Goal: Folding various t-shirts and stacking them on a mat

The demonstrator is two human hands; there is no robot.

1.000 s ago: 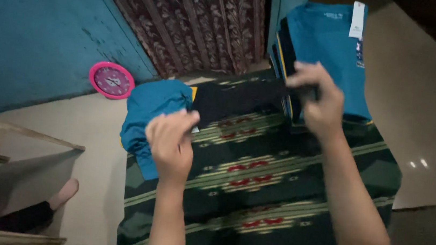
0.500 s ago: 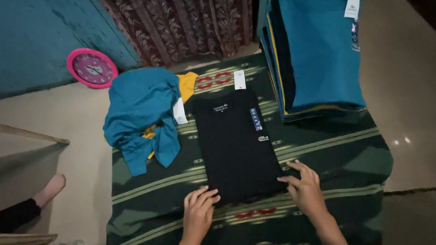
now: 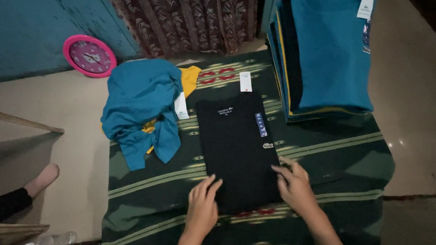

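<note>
Black folded shirt [image 3: 237, 149] | left hand [image 3: 202, 206], right hand [image 3: 293, 187] flat on near edge

Green patterned mat [image 3: 332, 167] under folded shirts [image 3: 237, 146].

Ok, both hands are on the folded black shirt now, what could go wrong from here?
The left hand and right hand press only the near edge of the black shirt, so lifting it there may let the fold fall open. Its white hang tag lies loose beyond the collar and might catch. The crumpled blue shirt lies close beside it and could get dragged.
</note>
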